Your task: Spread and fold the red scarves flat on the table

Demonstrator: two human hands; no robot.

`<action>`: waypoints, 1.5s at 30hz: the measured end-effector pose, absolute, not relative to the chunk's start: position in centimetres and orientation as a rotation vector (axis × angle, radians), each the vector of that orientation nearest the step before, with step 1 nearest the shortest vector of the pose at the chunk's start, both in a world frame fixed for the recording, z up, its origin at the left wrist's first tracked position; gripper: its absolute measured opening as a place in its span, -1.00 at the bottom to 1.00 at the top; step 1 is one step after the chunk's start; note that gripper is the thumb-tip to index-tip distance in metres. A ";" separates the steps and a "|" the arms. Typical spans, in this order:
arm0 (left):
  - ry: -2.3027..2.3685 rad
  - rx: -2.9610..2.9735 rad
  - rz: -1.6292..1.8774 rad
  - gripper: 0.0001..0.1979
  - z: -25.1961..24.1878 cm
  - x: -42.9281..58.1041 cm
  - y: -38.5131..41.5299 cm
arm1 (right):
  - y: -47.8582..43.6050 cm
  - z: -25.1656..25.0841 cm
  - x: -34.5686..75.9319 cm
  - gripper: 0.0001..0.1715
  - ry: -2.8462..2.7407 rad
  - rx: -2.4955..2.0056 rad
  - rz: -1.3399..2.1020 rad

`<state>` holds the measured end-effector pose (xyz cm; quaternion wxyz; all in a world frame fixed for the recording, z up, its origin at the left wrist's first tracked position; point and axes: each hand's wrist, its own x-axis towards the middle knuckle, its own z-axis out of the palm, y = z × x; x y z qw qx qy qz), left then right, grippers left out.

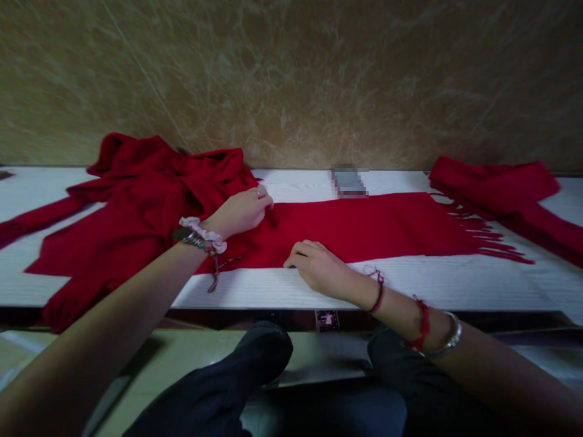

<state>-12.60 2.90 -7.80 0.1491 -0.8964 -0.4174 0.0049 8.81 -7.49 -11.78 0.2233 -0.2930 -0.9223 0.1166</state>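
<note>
A red scarf (364, 227) with a fringe at its right end lies stretched flat across the white table (455, 282). My left hand (241, 211) rests on its far edge near the middle, fingers curled and pinching the cloth. At the scarf's near edge my right hand (319, 264) has its fingers bent onto the fabric. A bunched heap of red scarves (136, 200) lies under and beside my left wrist.
Another folded red scarf (501, 185) lies at the back right. A blurred small grey object (349, 181) sits against the brown marbled wall. My knees in dark trousers (268, 352) show below the table's front edge.
</note>
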 end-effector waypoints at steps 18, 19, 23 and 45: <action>-1.793 -2.632 0.161 -0.49 -9.9 -9.9 -1.9 | -8.1 -11.4 9.1 -0.57 -2.521 -1.135 0.093; -1.817 -2.629 0.150 -0.49 -10.1 -10.0 -2.0 | -8.2 -11.4 9.2 -0.52 -2.555 -1.170 0.079; -1.802 -2.632 0.083 -0.48 -10.2 -10.3 -2.2 | -8.4 -11.0 9.7 -0.45 -2.738 -1.180 0.065; -1.347 -2.907 0.310 -0.50 -9.4 -17.8 -5.6 | -8.1 -9.9 10.0 -0.44 -2.879 -1.119 0.157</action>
